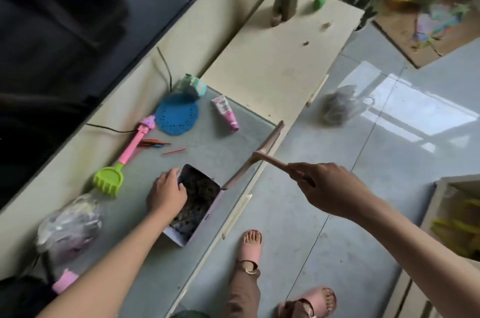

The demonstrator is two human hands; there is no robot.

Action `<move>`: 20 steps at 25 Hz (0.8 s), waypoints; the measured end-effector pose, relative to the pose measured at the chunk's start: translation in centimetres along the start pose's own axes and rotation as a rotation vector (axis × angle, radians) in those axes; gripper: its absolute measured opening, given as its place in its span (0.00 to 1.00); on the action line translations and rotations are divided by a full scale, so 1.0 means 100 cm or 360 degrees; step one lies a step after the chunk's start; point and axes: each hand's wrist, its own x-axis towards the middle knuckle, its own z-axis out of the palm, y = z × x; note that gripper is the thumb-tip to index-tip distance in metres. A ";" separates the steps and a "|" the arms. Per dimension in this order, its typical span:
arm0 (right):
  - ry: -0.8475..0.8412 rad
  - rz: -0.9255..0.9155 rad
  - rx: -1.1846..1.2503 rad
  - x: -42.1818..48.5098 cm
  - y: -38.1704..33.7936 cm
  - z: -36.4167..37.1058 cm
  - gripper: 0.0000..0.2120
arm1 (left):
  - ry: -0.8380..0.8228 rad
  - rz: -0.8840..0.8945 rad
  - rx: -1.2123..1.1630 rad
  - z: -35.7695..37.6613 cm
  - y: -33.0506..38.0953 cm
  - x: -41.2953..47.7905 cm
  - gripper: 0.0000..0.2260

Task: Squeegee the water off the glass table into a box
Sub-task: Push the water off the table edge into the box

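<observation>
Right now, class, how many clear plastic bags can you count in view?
2. One clear plastic bag lies at the near left end of the glass table; the other sits on the shiny grey floor tiles beside the cream cabinet. More may be hidden.

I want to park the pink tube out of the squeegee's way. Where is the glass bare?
Bare glass lies between the pink tube, the red stick, the box and the squeegee blade. The cream top beyond the glass is mostly open too. Crowded: around the blue doily, toy rake and coloured sticks.
</observation>
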 end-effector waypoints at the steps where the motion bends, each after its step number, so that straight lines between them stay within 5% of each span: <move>1: -0.0020 -0.0035 0.0001 0.008 -0.011 0.000 0.15 | -0.0005 -0.0037 0.0021 -0.001 -0.016 0.005 0.20; 8: -0.0142 -0.0138 -0.0129 0.037 -0.055 0.008 0.14 | -0.0507 -0.0052 0.0100 0.023 -0.083 0.022 0.22; 20: -0.0205 0.0337 -0.0006 -0.023 -0.003 -0.010 0.14 | -0.0716 0.0274 0.0175 0.021 -0.042 0.033 0.06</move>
